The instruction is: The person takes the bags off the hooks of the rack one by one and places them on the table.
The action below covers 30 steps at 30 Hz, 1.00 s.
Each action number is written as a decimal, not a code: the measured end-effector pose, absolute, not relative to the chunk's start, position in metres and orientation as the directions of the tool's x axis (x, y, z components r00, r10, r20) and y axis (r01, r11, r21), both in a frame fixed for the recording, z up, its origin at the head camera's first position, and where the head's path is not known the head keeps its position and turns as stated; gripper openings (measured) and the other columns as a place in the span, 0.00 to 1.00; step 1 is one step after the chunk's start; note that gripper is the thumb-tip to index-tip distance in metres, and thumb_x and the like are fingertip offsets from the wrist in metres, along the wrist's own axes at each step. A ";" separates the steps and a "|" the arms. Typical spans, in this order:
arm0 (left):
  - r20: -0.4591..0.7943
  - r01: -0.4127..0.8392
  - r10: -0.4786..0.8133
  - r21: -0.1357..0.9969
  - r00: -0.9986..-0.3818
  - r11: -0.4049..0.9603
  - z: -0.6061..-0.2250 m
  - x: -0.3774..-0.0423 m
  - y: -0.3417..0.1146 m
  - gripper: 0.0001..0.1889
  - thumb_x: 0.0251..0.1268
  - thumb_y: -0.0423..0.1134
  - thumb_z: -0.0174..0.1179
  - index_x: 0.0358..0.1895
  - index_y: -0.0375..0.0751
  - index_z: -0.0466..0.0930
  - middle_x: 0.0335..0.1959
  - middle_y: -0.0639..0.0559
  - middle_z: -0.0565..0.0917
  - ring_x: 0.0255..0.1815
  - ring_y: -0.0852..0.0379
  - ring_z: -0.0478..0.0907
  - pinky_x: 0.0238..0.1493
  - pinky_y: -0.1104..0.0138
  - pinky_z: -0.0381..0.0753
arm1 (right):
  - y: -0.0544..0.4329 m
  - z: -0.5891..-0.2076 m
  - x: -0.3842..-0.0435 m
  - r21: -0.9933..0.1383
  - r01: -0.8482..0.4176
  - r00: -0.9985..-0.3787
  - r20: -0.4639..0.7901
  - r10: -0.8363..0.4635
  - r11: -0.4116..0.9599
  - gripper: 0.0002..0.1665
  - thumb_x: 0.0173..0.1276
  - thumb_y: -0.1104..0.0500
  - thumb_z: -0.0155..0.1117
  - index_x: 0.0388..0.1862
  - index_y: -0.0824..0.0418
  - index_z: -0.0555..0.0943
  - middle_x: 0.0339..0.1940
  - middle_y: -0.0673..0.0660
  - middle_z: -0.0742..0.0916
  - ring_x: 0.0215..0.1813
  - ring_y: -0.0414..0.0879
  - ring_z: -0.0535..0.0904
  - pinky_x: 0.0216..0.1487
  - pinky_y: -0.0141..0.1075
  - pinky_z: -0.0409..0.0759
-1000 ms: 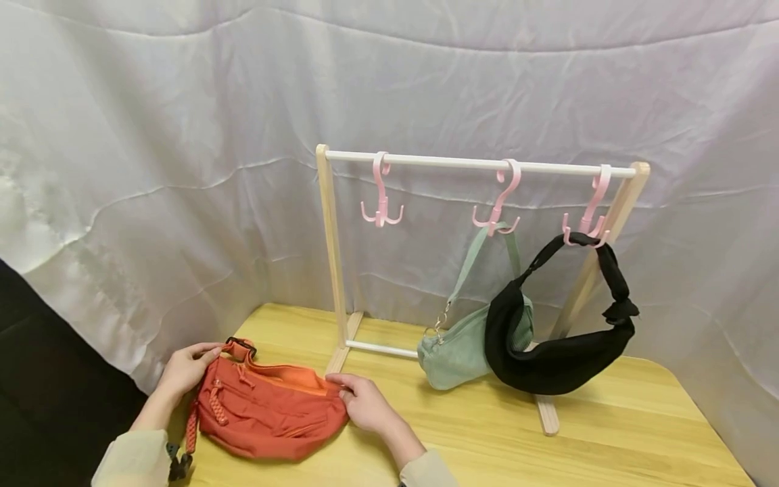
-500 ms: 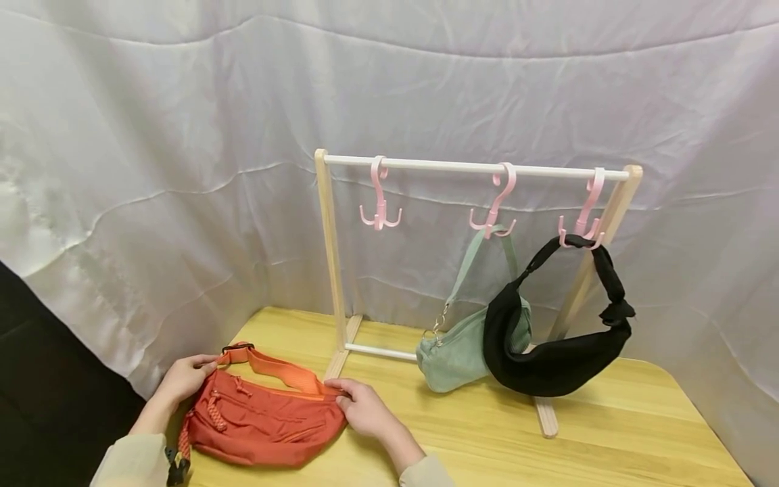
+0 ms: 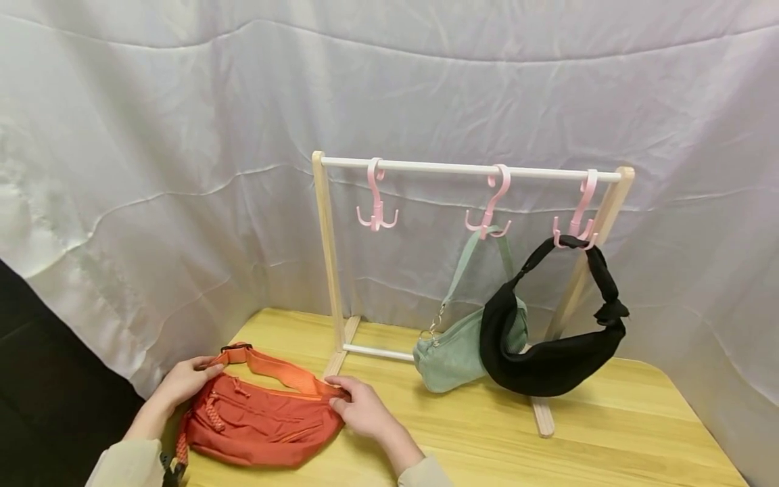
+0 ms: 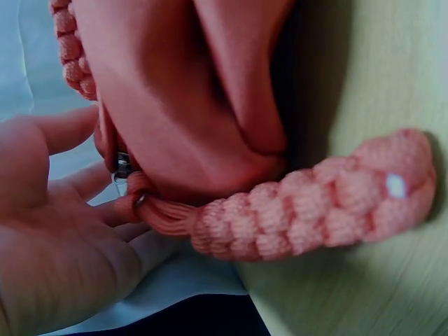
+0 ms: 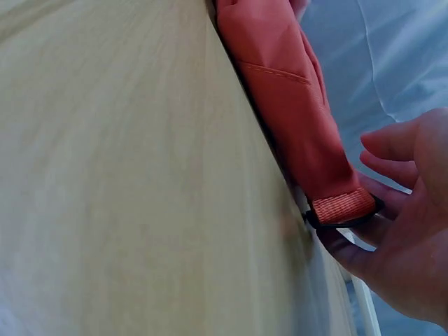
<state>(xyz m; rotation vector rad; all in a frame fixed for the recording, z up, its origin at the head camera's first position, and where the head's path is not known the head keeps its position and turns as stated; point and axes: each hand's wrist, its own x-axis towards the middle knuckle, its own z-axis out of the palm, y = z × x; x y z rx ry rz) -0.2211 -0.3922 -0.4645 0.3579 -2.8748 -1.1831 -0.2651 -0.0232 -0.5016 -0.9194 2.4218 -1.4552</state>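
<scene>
A red-orange waist bag [image 3: 262,426] lies on the table at the left, its orange strap [image 3: 276,368] looped above the body. My left hand [image 3: 185,382] holds the bag's upper left corner, where strap and body meet. In the left wrist view, that hand's [image 4: 70,231] fingers reach behind the bag, near a zip ring with a braided cord pull [image 4: 301,217]. My right hand [image 3: 365,409] holds the bag's right end. In the right wrist view, that hand's [image 5: 413,217] fingers reach behind a black buckle [image 5: 343,222] and webbing at the bag's tip.
A wooden rack with a white rail [image 3: 438,167] stands behind. A pink hook [image 3: 376,203] hangs at its left with nothing on it. A green bag [image 3: 453,358] and a black bag [image 3: 548,365] hang from two other pink hooks. Grey curtains [image 3: 182,135] surround the table [image 3: 627,433].
The bag has been laid down flatter, and its strap has spread into a wider loop above the body. Both hands have stayed at the bag's ends. The view has shifted slightly.
</scene>
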 end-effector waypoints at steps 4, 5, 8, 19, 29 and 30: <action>-0.070 -0.190 -0.197 0.685 -0.978 0.704 -0.461 -0.219 -0.390 0.35 0.81 0.48 0.53 0.70 0.14 0.63 0.69 0.17 0.67 0.70 0.19 0.64 0.67 0.35 0.68 | -0.022 -0.499 -0.264 -0.838 -0.431 -0.799 0.183 -0.573 0.334 0.24 0.74 0.63 0.65 0.68 0.62 0.81 0.62 0.61 0.85 0.63 0.54 0.81 0.67 0.44 0.78; -0.066 -0.187 -0.195 0.679 -0.979 0.710 -0.460 -0.219 -0.389 0.35 0.81 0.48 0.53 0.70 0.15 0.63 0.69 0.16 0.67 0.70 0.19 0.64 0.67 0.35 0.68 | -0.021 -0.498 -0.264 -0.836 -0.436 -0.799 0.189 -0.571 0.333 0.24 0.74 0.62 0.65 0.68 0.62 0.81 0.63 0.61 0.85 0.64 0.55 0.81 0.67 0.45 0.78; -0.050 -0.174 -0.188 0.662 -0.981 0.729 -0.457 -0.216 -0.387 0.36 0.81 0.49 0.53 0.71 0.15 0.62 0.69 0.16 0.67 0.70 0.19 0.64 0.67 0.35 0.69 | -0.021 -0.496 -0.263 -0.834 -0.443 -0.800 0.204 -0.564 0.328 0.25 0.73 0.63 0.65 0.68 0.62 0.81 0.65 0.61 0.84 0.66 0.57 0.80 0.68 0.47 0.78; -0.037 -0.151 -0.166 0.642 -0.985 0.752 -0.446 -0.208 -0.367 0.42 0.82 0.53 0.52 0.76 0.16 0.52 0.74 0.17 0.57 0.73 0.18 0.57 0.69 0.32 0.64 | -0.015 -0.488 -0.264 -0.833 -0.451 -0.808 0.227 -0.543 0.322 0.26 0.75 0.61 0.63 0.71 0.58 0.79 0.70 0.61 0.81 0.69 0.59 0.78 0.69 0.54 0.77; 0.012 -0.124 -0.183 0.689 -0.983 0.714 -0.437 -0.202 -0.334 0.45 0.80 0.56 0.55 0.80 0.23 0.49 0.77 0.18 0.54 0.76 0.19 0.53 0.70 0.30 0.61 | -0.008 -0.474 -0.261 -0.841 -0.459 -0.813 0.266 -0.518 0.288 0.28 0.74 0.60 0.63 0.72 0.55 0.78 0.72 0.59 0.80 0.71 0.57 0.76 0.71 0.56 0.73; 0.027 -0.110 -0.181 0.702 -0.983 0.703 -0.437 -0.202 -0.330 0.45 0.80 0.56 0.55 0.80 0.23 0.49 0.77 0.18 0.54 0.76 0.19 0.53 0.70 0.30 0.61 | -0.007 -0.473 -0.261 -0.841 -0.460 -0.814 0.272 -0.514 0.284 0.28 0.74 0.61 0.63 0.72 0.55 0.78 0.72 0.59 0.80 0.71 0.57 0.76 0.71 0.56 0.73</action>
